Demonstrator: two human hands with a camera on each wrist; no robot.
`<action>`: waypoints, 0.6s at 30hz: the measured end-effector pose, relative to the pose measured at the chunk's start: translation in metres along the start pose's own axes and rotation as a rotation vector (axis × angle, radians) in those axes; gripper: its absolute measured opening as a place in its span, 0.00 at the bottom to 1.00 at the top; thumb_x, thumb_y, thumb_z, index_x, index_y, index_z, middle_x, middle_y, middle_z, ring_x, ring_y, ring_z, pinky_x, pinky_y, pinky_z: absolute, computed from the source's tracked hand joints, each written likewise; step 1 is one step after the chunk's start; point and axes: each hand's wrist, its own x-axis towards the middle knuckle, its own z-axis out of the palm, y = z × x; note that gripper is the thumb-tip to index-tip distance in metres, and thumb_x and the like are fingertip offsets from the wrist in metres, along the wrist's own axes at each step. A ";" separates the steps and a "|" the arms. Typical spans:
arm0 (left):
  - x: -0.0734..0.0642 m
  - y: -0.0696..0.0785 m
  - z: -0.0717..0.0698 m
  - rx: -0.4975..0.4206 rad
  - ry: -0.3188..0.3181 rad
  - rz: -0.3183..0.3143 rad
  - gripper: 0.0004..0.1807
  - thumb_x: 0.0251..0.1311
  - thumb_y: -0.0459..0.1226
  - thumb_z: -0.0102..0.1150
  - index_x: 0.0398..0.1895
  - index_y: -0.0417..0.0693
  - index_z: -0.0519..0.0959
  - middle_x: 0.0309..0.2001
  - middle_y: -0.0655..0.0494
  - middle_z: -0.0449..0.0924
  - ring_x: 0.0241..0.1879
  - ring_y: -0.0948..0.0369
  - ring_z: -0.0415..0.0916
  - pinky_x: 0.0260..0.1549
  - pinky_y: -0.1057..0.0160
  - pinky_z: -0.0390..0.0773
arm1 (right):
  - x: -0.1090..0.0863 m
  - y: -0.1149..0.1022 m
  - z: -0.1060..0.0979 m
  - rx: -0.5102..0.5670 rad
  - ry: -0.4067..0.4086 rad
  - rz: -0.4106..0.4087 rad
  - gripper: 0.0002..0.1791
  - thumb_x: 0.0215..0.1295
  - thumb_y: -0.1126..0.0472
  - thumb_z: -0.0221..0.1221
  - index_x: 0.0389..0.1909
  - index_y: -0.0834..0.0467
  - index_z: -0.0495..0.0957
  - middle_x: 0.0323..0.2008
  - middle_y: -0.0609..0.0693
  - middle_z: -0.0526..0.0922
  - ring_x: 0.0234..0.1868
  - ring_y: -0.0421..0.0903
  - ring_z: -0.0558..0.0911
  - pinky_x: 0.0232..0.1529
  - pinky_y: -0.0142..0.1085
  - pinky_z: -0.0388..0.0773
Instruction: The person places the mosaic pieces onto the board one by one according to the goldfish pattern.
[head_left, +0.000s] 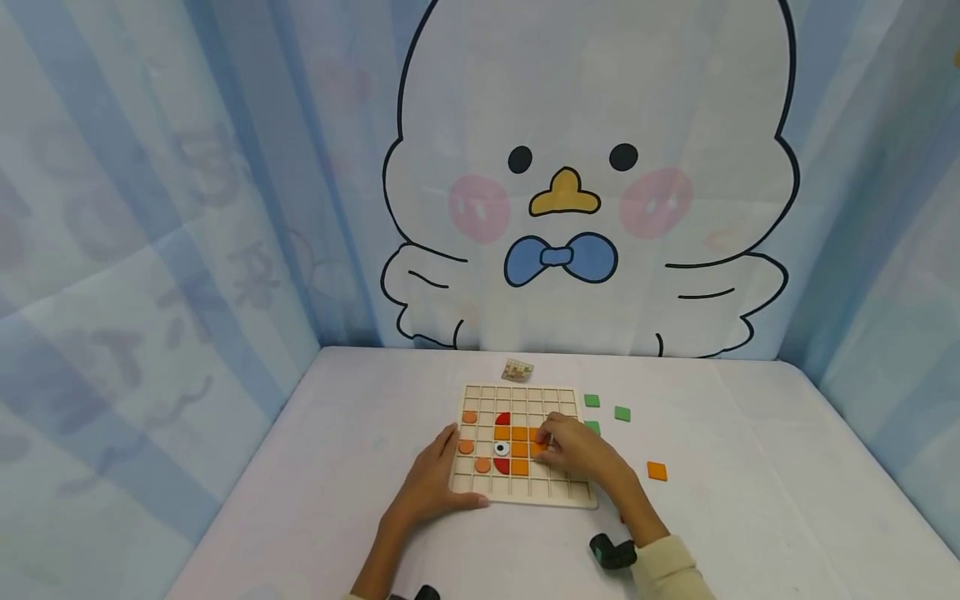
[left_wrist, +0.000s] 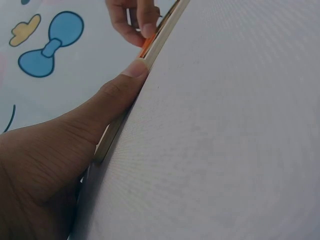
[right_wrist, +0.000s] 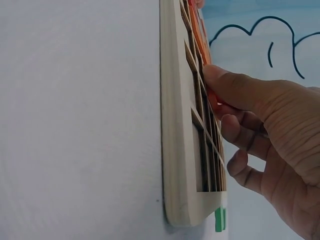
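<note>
A pale wooden grid board (head_left: 555, 492) lies flat, partly filled with orange square tiles (head_left: 519, 450), red quarter-round tiles (head_left: 502, 467), orange round pieces (head_left: 482, 465) and a white eye piece (head_left: 502, 448). My left hand (head_left: 431, 483) holds the board's near left corner, its thumb (left_wrist: 120, 92) along the front edge and its fingers at the left side. Over the board's right half, my right hand (head_left: 581, 450) pinches an orange-red tile (right_wrist: 212, 97) between thumb and fingers at the grid. The hand partly hides this tile.
Green square tiles (head_left: 622, 413) lie right of the board, and a loose orange tile (head_left: 657, 472) farther right. Behind the board is a small patterned card (head_left: 517, 370). A black wrist device (head_left: 612, 552) sits by my right sleeve. A printed curtain (head_left: 345, 250) backs the white table (head_left: 780, 467).
</note>
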 end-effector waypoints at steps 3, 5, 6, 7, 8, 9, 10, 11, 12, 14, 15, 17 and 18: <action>0.000 0.000 0.001 0.003 0.002 0.001 0.70 0.36 0.69 0.70 0.77 0.43 0.50 0.78 0.46 0.47 0.73 0.45 0.54 0.69 0.42 0.61 | 0.000 0.000 0.000 0.012 -0.002 0.010 0.12 0.57 0.54 0.70 0.38 0.56 0.82 0.36 0.43 0.77 0.33 0.37 0.72 0.36 0.30 0.76; 0.000 0.000 0.001 0.004 0.002 0.001 0.70 0.36 0.69 0.70 0.77 0.43 0.50 0.78 0.46 0.47 0.73 0.45 0.54 0.69 0.42 0.61 | 0.000 0.000 0.000 0.016 -0.006 0.017 0.12 0.57 0.55 0.70 0.38 0.56 0.82 0.36 0.43 0.77 0.33 0.37 0.72 0.36 0.31 0.76; 0.000 0.000 0.001 0.005 0.002 0.000 0.69 0.36 0.69 0.70 0.77 0.43 0.50 0.78 0.46 0.47 0.73 0.45 0.55 0.69 0.42 0.61 | 0.000 0.000 0.000 0.019 -0.008 0.022 0.12 0.57 0.55 0.69 0.38 0.56 0.82 0.36 0.43 0.77 0.33 0.37 0.72 0.37 0.31 0.76; 0.001 -0.001 0.001 0.005 0.002 -0.002 0.70 0.36 0.69 0.70 0.77 0.43 0.50 0.78 0.46 0.47 0.73 0.45 0.55 0.69 0.42 0.61 | 0.001 0.000 0.000 0.019 -0.011 0.025 0.12 0.58 0.55 0.69 0.38 0.56 0.82 0.36 0.43 0.77 0.33 0.37 0.72 0.37 0.31 0.76; 0.001 -0.001 0.001 0.005 0.003 -0.001 0.69 0.36 0.69 0.70 0.77 0.43 0.50 0.78 0.46 0.47 0.73 0.45 0.55 0.69 0.42 0.61 | 0.001 0.000 0.000 0.021 -0.012 0.029 0.11 0.57 0.55 0.69 0.38 0.56 0.82 0.36 0.43 0.77 0.33 0.37 0.72 0.37 0.31 0.76; 0.001 -0.001 0.002 0.006 0.003 0.000 0.69 0.36 0.69 0.70 0.77 0.43 0.50 0.78 0.46 0.47 0.73 0.45 0.55 0.69 0.42 0.61 | 0.001 -0.001 0.001 0.023 -0.013 0.032 0.11 0.57 0.55 0.69 0.38 0.56 0.82 0.36 0.43 0.77 0.33 0.38 0.72 0.37 0.31 0.76; 0.001 -0.002 0.002 0.006 0.004 0.001 0.69 0.36 0.69 0.70 0.77 0.43 0.50 0.78 0.46 0.48 0.73 0.45 0.55 0.69 0.42 0.61 | 0.001 -0.001 0.000 0.025 -0.013 0.035 0.11 0.57 0.55 0.69 0.38 0.55 0.82 0.36 0.43 0.77 0.33 0.37 0.72 0.38 0.31 0.76; 0.001 -0.002 0.002 0.006 0.006 0.002 0.70 0.36 0.69 0.70 0.77 0.43 0.50 0.78 0.46 0.48 0.73 0.45 0.55 0.69 0.42 0.61 | 0.001 -0.002 0.000 0.027 -0.011 0.037 0.11 0.57 0.55 0.69 0.38 0.55 0.82 0.36 0.43 0.77 0.33 0.37 0.72 0.38 0.31 0.77; 0.002 -0.002 0.002 0.007 0.007 0.004 0.70 0.36 0.70 0.70 0.77 0.43 0.50 0.78 0.46 0.48 0.73 0.45 0.55 0.69 0.42 0.61 | 0.000 -0.002 0.000 0.030 -0.007 0.036 0.11 0.57 0.56 0.70 0.37 0.55 0.82 0.35 0.43 0.77 0.33 0.37 0.72 0.37 0.31 0.77; 0.002 -0.002 0.002 0.009 0.012 0.011 0.70 0.36 0.70 0.69 0.77 0.43 0.50 0.78 0.46 0.48 0.73 0.45 0.55 0.69 0.42 0.61 | 0.000 -0.002 0.000 0.036 -0.003 0.037 0.11 0.57 0.56 0.70 0.37 0.55 0.82 0.35 0.43 0.77 0.33 0.37 0.73 0.37 0.31 0.77; 0.002 -0.002 0.002 0.010 0.012 0.011 0.70 0.36 0.70 0.69 0.77 0.43 0.50 0.78 0.46 0.48 0.73 0.45 0.55 0.69 0.43 0.61 | 0.000 -0.001 0.000 0.039 -0.002 0.036 0.11 0.57 0.56 0.70 0.37 0.55 0.82 0.35 0.43 0.77 0.33 0.37 0.73 0.37 0.31 0.76; 0.002 -0.002 0.002 0.007 0.009 0.012 0.70 0.36 0.70 0.69 0.77 0.43 0.50 0.78 0.46 0.48 0.73 0.45 0.55 0.69 0.43 0.61 | 0.000 -0.001 0.001 0.048 0.002 0.036 0.11 0.57 0.56 0.70 0.37 0.56 0.82 0.35 0.43 0.77 0.33 0.37 0.73 0.37 0.31 0.76; 0.001 -0.003 0.002 0.005 0.007 0.011 0.70 0.36 0.70 0.69 0.77 0.43 0.50 0.78 0.46 0.47 0.73 0.45 0.55 0.69 0.43 0.61 | 0.000 0.000 0.001 0.051 0.003 0.033 0.11 0.57 0.55 0.70 0.37 0.56 0.82 0.35 0.43 0.77 0.33 0.37 0.73 0.37 0.31 0.77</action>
